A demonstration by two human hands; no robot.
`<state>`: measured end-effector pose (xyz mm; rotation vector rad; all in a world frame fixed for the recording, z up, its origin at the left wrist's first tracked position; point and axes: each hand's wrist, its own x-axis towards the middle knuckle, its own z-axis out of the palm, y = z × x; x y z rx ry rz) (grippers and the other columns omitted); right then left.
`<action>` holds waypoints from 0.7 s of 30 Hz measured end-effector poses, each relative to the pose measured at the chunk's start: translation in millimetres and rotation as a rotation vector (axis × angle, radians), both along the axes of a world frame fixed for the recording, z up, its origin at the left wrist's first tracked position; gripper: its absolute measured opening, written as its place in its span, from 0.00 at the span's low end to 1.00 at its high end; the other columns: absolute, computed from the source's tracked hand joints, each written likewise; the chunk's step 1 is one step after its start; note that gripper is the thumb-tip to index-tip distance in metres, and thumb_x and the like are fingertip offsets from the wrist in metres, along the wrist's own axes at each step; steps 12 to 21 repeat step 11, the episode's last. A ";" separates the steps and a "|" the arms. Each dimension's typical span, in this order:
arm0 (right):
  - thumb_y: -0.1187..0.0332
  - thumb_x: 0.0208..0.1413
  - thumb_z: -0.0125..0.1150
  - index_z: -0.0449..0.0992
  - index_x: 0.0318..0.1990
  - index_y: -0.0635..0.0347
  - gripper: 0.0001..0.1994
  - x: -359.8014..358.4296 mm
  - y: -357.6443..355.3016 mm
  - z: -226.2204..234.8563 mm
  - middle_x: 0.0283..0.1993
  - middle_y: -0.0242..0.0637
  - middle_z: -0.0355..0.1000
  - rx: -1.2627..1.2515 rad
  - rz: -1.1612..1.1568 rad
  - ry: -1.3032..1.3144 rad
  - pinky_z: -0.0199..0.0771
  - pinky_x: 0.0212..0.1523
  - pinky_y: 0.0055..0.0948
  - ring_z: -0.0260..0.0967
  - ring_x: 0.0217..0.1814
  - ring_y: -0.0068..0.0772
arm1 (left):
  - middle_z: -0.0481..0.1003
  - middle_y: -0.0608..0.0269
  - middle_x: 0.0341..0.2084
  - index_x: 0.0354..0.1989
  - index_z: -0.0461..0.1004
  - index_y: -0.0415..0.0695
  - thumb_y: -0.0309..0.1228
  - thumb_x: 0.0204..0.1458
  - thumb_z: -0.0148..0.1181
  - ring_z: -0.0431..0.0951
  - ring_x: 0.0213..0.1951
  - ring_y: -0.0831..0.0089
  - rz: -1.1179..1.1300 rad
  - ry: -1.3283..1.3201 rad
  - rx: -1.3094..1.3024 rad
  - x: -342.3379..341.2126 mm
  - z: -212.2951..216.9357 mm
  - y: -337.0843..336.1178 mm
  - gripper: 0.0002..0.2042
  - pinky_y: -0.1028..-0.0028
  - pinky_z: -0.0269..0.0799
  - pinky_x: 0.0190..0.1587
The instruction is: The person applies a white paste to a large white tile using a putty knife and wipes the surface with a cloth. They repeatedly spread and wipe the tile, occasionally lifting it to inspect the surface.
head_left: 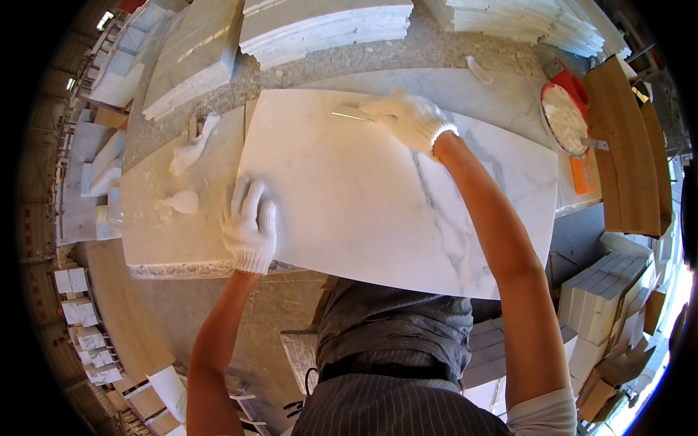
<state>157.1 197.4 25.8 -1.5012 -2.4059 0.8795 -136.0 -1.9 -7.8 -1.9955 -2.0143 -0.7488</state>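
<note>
A large white marble slab with grey veins lies in front of me, overhanging the near edge of the worktop. My right hand, in a white knitted glove, is closed on a thin flat metal blade over the slab's far part. Most of its handle is hidden by the glove. My left hand, gloved the same way, rests with fingers stretched out at the slab's left edge. Left of it lie a crumpled white glove or cloth and a small white rounded piece.
At the right stands a red bowl of white paste, a metal scraper at its rim. Beside it are an orange block and a cardboard box. Stacked slabs line the back; white boxes stand low right.
</note>
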 end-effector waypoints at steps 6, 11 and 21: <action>0.61 0.61 0.51 0.78 0.58 0.40 0.18 0.1 6.3 11.7 0.53 0.43 0.71 -0.181 -0.024 0.062 0.67 0.58 0.40 0.68 0.56 0.47 | 0.73 0.55 0.56 0.52 0.77 0.50 0.33 0.54 0.62 0.70 0.58 0.41 -0.002 0.011 -0.003 -2.8 -1.5 -2.0 0.17 0.51 0.67 0.58; 0.58 0.61 0.53 0.77 0.58 0.42 0.19 2.4 7.1 -8.5 0.53 0.42 0.71 -0.072 -0.033 0.069 0.66 0.59 0.39 0.68 0.56 0.45 | 0.73 0.55 0.57 0.53 0.77 0.50 0.33 0.54 0.62 0.70 0.58 0.41 -0.004 0.004 0.001 -1.6 -0.3 -1.1 0.17 0.51 0.67 0.59; 0.58 0.61 0.53 0.77 0.58 0.42 0.19 2.4 7.1 -8.5 0.53 0.42 0.71 -0.072 -0.033 0.069 0.66 0.59 0.39 0.68 0.56 0.45 | 0.73 0.55 0.57 0.53 0.77 0.50 0.33 0.54 0.62 0.70 0.58 0.41 -0.004 0.004 0.001 -1.6 -0.3 -1.1 0.17 0.51 0.67 0.59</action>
